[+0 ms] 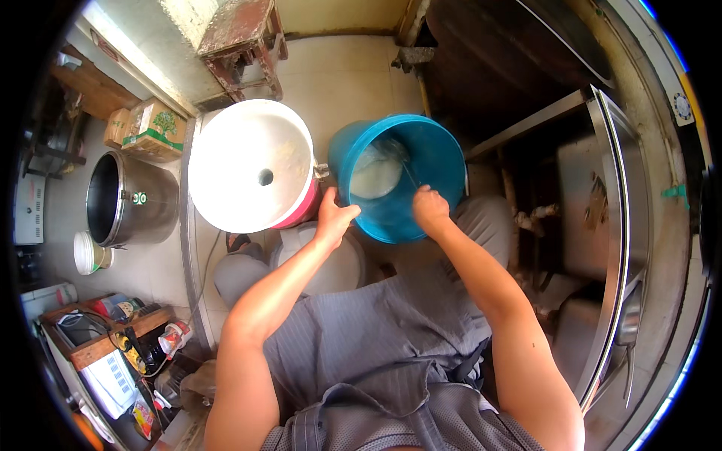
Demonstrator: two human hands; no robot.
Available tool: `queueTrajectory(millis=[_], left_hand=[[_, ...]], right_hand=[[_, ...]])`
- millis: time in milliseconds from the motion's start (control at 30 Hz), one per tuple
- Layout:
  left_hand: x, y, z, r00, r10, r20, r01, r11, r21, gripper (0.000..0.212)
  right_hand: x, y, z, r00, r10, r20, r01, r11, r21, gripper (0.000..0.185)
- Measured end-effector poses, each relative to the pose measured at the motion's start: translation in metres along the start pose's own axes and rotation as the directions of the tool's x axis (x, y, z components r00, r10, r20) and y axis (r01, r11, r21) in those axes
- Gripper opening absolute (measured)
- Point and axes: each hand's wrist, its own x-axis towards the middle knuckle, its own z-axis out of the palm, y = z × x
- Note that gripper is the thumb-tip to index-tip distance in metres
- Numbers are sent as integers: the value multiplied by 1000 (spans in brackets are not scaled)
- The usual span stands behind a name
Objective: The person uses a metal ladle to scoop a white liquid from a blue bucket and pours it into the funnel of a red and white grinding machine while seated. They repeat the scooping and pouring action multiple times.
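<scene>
In front of me a deep blue plastic bucket [434,169] leans with its mouth toward me. A pale, milky mass [375,175] lies inside it on the left. My right hand [431,208] grips the thin handle of a utensil [412,172] that reaches into the bucket; its head is blurred against the pale mass. My left hand [337,214] braces the bucket's left side, thumb at the rim and fingers along the outer wall. Close beside that hand stands a wide white hopper [242,158] with a central hole, above a pink base [302,206] with a metal clamp.
Below my left forearm sits a pale round container [338,262]. A worn wooden stool [242,36] stands behind the hopper. Leftward are a steel pot [149,200], cardboard boxes [155,129] and a cluttered shelf [107,344]. A steel-edged sink stand [612,237] borders my right.
</scene>
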Motion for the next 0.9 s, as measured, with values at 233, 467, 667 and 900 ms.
queueTrajectory(millis=[233, 467, 667, 900], left_hand=[[-5, -2, -2, 993, 112, 33, -112, 994, 8, 40], [-13, 19, 8, 983, 181, 25, -182, 981, 71, 38], [1, 10, -8, 979, 203, -22, -204, 976, -79, 40], [-11, 30, -2, 1000, 11, -4, -12, 982, -189, 43]], right_hand=[[-30, -6, 7, 761, 139, 634, -649, 146, 746, 11], [-53, 6, -6, 765, -63, 640, -628, -291, 722, 14], [-83, -3, -44, 805, -205, 557, -592, -337, 732, 10], [-132, 4, -108, 831, -240, 502, -556, -340, 758, 12]])
